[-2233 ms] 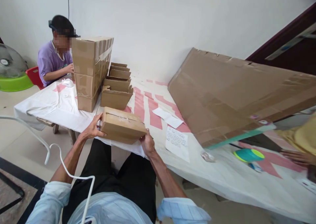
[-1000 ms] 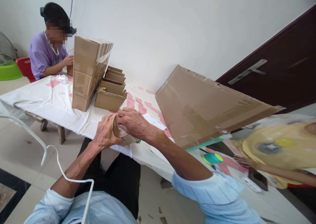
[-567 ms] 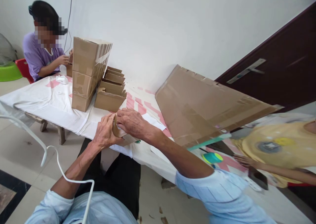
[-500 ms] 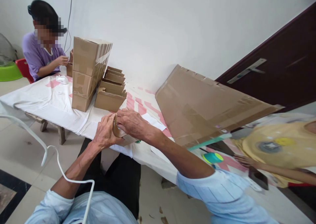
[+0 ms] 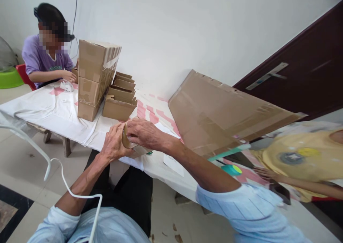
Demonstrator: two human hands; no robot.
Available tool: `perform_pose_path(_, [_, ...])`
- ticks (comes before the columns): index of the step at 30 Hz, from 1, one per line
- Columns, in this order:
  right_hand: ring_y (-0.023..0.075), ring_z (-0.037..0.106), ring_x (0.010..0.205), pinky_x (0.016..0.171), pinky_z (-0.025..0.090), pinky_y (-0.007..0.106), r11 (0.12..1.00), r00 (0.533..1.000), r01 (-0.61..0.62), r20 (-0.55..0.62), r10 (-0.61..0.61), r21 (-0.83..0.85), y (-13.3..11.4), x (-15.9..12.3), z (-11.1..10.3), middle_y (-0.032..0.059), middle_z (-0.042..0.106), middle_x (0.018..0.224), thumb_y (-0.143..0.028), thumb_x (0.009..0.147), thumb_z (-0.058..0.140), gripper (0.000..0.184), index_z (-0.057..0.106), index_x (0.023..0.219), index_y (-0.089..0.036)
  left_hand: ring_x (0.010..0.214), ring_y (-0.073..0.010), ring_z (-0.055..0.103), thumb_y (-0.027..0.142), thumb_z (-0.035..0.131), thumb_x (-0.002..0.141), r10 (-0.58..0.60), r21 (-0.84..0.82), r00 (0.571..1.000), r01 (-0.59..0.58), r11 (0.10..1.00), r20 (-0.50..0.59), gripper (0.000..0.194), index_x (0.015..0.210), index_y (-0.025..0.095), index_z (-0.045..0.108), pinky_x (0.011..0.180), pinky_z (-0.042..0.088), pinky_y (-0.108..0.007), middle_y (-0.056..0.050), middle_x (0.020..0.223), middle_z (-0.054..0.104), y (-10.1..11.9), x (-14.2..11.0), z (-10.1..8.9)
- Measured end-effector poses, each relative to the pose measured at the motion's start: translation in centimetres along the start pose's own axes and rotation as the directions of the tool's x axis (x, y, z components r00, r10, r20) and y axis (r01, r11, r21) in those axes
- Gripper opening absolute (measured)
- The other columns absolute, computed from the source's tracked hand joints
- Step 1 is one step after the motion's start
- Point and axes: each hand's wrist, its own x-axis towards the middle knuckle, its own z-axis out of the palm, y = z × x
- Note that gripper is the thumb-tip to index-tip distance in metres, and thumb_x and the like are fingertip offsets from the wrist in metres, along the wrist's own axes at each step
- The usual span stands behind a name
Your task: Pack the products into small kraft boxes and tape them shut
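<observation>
My left hand (image 5: 115, 143) clasps the box (image 5: 138, 150), fingers curled; right hand (image 5: 142, 133) bends over it, grip hidden. Likely light, stiff: hold edges.

Bright, even, diffuse indoor light, pale wall (image 5: 160, 29) gently graded to grey, soft shadow beneath table (image 5: 48, 109), faint glare streak on dark door (image 5: 308, 79), wide-angle stretch toward edges, yellow shirt (image 5: 316, 164) softly blurred at right, 1 pixelated patch over co-worker's head (image 5: 49, 16).

Head camera: I look forward and down from head height.
Hands (image 5: 115, 143): near, just left of centre.
Wall (image 5: 171, 29): farther, top.
</observation>
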Motion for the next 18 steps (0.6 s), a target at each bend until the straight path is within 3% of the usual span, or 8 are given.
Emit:
perform_pose_path(12, [0.0240,0.060,0.093,0.089,0.042,0.038,0.998,0.999,-0.041,-0.018,0.040,-0.040,-0.13,0.04,0.43,0.0110,0.072,0.098,-0.014,0.101,0.056,0.021,0.070,0.085,-0.017,0.149,-0.0439,0.048,0.035,0.097,0.058,0.031,-0.004,0.999,-0.031,1.000,-0.020,0.113,0.157,0.024,0.044,0.118,0.045,-0.063,-0.021,0.159,0.051,-0.08,-0.09,-0.05])
perform_pose_path(15, [0.0232,0.057,0.090,0.087,0.042,0.037,0.997,0.997,-0.063,-0.048,0.064,0.034,-0.09,0.00,0.54,0.0094,0.069,0.094,-0.015,0.100,0.054,0.020,0.064,0.083,-0.019,0.149,-0.0434,0.048,0.036,0.097,0.058,0.029,0.010,0.999,-0.029,1.000,-0.027,0.112,0.156,0.025,0.044,0.117,0.046,-0.063,-0.020,0.159,0.051,-0.05,-0.02,0.04])
perform_pose_path(18, [0.0207,0.056,0.086,0.083,0.043,0.035,0.968,0.984,-0.111,-0.114,0.139,0.223,0.00,-0.11,-0.07,0.0065,0.066,0.090,-0.016,0.099,0.053,0.017,0.060,0.084,-0.020,0.146,-0.0430,0.051,0.036,0.097,0.058,0.041,0.022,0.999,-0.040,0.999,-0.021,0.109,0.154,0.024,0.047,0.117,0.046,-0.061,-0.019,0.156,0.053,-0.10,0.28,-0.06])
